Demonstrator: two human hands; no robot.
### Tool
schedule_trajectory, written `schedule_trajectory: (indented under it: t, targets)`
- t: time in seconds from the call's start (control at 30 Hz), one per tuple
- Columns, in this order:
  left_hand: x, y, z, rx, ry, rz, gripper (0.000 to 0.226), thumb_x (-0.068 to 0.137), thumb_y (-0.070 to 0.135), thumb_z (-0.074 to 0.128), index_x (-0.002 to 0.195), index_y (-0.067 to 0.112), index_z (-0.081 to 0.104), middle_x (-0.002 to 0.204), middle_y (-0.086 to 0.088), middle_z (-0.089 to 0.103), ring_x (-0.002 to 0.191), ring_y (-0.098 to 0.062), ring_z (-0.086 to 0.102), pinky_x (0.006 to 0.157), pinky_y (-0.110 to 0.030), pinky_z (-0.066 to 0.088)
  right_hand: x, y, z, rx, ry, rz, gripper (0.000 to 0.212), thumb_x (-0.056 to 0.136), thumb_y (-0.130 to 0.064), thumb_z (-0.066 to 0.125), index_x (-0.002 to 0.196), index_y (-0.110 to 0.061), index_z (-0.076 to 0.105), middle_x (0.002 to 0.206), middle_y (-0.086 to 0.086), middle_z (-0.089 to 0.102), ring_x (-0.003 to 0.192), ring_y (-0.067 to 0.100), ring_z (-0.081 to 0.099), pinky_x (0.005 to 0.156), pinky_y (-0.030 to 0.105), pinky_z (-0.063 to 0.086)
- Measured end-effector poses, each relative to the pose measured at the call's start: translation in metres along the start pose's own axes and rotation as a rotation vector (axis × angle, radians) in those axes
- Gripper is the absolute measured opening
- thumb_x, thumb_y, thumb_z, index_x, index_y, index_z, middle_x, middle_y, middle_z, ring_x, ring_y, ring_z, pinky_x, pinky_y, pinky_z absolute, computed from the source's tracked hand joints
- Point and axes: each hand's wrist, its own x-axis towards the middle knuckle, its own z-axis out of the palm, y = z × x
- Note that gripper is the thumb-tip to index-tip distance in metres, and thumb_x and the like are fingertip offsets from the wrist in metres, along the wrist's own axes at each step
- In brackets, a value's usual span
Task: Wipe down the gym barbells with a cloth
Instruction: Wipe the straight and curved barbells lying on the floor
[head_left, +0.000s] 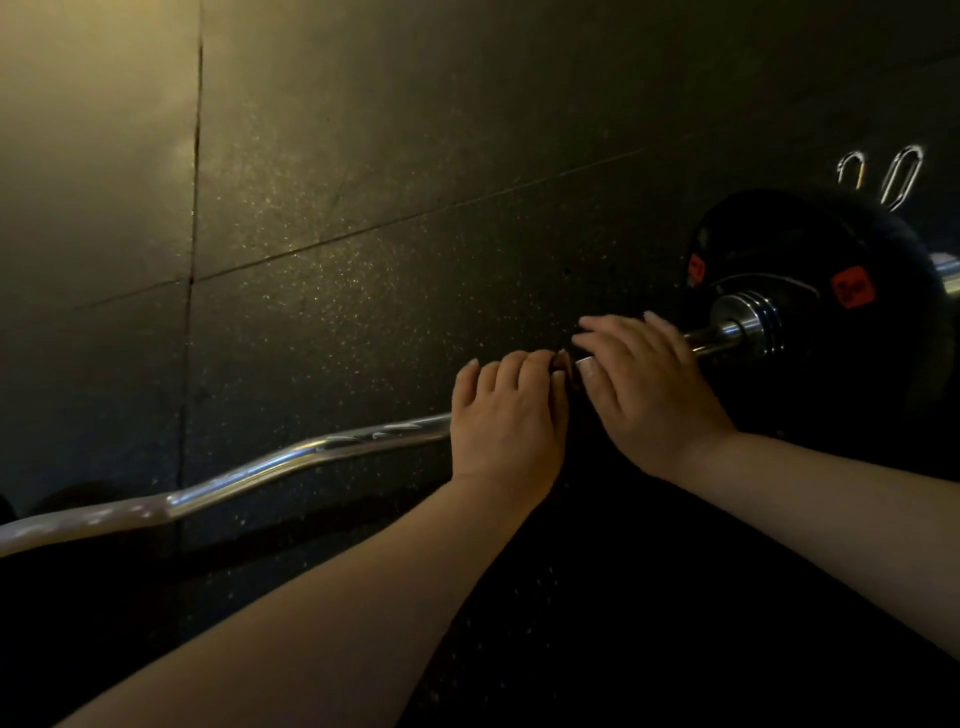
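The rubber floor (363, 208), dark, speckled and cut by tile seams, fills most of the view under dim yellowish light. On the right stands a black weight plate (831, 364) with orange-red labels on its face, mounted on the end of the barbell (291, 462). This is a chromed bar with bends along its shaft. It runs just above the floor from the lower left edge up to the plate on the right, and its sleeve end pokes out beyond the plate at the right edge.

Both bare forearms reach in from below to the stretch of bar just left of the plate. The left hand (506, 415) sits over the bar with its fingers curled down around it. The right hand (641, 379) is just beside it, nearer the plate, with its fingers fairly straight and spread, lying across the top of the bar and the thumb pointing toward the left hand.

A ribbed chrome collar (748, 325) sits against the plate's face. Two metal clips (901, 176) lie on the floor beyond the plate. A small dark scrap (563, 364) shows between the two hands; it is too dim to tell whether it is the cloth.
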Motion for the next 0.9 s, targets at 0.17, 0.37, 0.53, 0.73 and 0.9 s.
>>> schedule_trajectory:
  t: [0.17,0.37,0.53,0.73,0.9]
  targets:
    - [-0.022,-0.02,0.004,0.092,0.009,-0.005,0.043,0.107,0.046,0.02,0.145,0.032,0.036,0.143,0.008,0.05,0.136,-0.013,0.041,0.123,-0.041,0.012,-0.001,-0.009,0.008,0.009,0.072,0.054,0.054,0.102,-0.043,0.02,0.122,-0.021,0.065,0.126,-0.003,0.065,0.123,0.018,0.055,0.118,0.043,0.027]
    - [-0.007,-0.001,0.007,0.058,-0.007,0.04,0.046,0.103,0.04,0.032,0.141,0.021,0.048,0.143,-0.002,0.052,0.139,-0.024,0.042,0.119,-0.041,0.027,0.0,-0.016,0.01,-0.02,0.114,0.075,0.05,0.103,-0.04,0.021,0.107,-0.022,0.067,0.109,-0.003,0.068,0.106,0.019,0.06,0.108,0.043,0.035]
    - [-0.033,-0.024,0.015,0.087,0.03,0.097,0.058,0.105,0.04,0.031,0.159,0.021,0.02,0.162,-0.001,0.03,0.154,-0.023,0.019,0.126,-0.042,0.013,0.003,-0.016,0.011,-0.042,0.108,0.078,0.047,0.103,-0.04,0.021,0.105,-0.024,0.065,0.107,-0.004,0.066,0.105,0.018,0.059,0.107,0.042,0.035]
    - [-0.028,-0.015,0.012,0.04,-0.01,0.051,0.055,0.107,0.048,0.024,0.155,0.021,0.029,0.153,-0.003,0.039,0.146,-0.024,0.03,0.123,-0.042,0.025,-0.005,-0.015,0.013,-0.055,0.108,0.046,0.047,0.104,-0.04,0.021,0.111,-0.022,0.064,0.112,-0.002,0.066,0.109,0.02,0.059,0.11,0.043,0.033]
    - [0.009,-0.011,-0.011,0.029,-0.125,0.124,0.043,0.107,0.044,0.035,0.144,0.024,0.044,0.14,0.0,0.054,0.128,-0.02,0.051,0.107,-0.036,0.04,-0.001,-0.015,0.011,-0.044,0.112,0.063,0.047,0.104,-0.039,0.021,0.109,-0.022,0.065,0.11,-0.003,0.066,0.108,0.02,0.059,0.113,0.044,0.031]
